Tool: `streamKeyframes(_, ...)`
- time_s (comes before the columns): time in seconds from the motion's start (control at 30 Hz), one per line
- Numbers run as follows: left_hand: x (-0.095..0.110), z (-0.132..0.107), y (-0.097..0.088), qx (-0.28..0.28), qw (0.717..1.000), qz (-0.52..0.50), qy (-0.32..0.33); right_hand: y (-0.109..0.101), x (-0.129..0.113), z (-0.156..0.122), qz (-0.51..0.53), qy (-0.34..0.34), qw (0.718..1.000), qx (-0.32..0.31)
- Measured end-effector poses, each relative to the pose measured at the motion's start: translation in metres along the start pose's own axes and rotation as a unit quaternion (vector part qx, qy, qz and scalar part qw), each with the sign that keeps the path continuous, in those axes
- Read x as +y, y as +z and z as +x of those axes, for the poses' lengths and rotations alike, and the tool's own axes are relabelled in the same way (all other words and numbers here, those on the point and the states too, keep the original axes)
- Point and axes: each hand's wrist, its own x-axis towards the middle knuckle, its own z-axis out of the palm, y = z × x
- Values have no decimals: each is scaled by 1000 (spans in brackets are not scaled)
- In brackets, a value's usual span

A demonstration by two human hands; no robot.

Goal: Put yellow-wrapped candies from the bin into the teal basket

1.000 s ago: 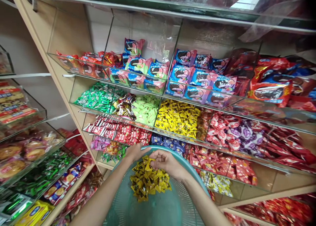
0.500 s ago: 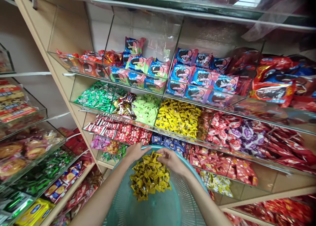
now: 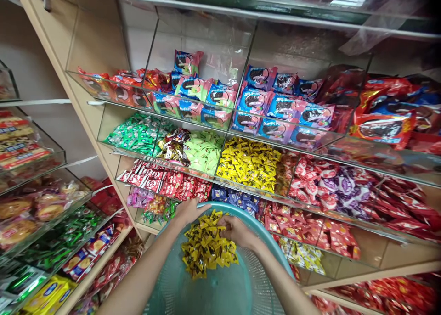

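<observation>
A green plastic basket (image 3: 272, 239) stands in front of me, below the shelves, with a heap of yellow-wrapped candies (image 3: 207, 255) inside on its far left part. At the basket's far rim is my left hand (image 3: 189, 211), closed on the edge with the thumb stretched along it. My right hand (image 3: 238, 231) reaches over into the basket. Its fingers are curled against the upper right side of the heap, closed on some of the candies; the fingertips are partly hidden among the wrappers.
Above the basket, a shelf compartment holds more yellow candies (image 3: 250, 163). Beside them lie light green candies (image 3: 205, 152) and red and purple ones. Clear shelf dividers and front panels run across. Blue cookie packs (image 3: 255, 99) fill a higher shelf. Another shelf unit with yellow packs (image 3: 44, 294) stands at left.
My right hand has lowered from near the basket's far rim into the candy heap, its fingers curling more. My left hand stays on the rim.
</observation>
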Motion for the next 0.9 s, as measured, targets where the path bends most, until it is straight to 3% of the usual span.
streamKeyframes(0.2,0,1,1,-1,1000,-1,-4,-7,-8,-4,1,-8,1000,21)
streamKeyframes(0.33,1,1,0,-1,1000,2,0,3,-8,-4,-19,-9,1000,-11)
streamKeyframes(0.5,0,0,-1,-2,1000,5,3,15,-10,-6,-111,-24,993,13)
streamKeyframes(0.9,-3,1,1,4,1000,6,19,16,-20,-12,-165,-31,985,40)
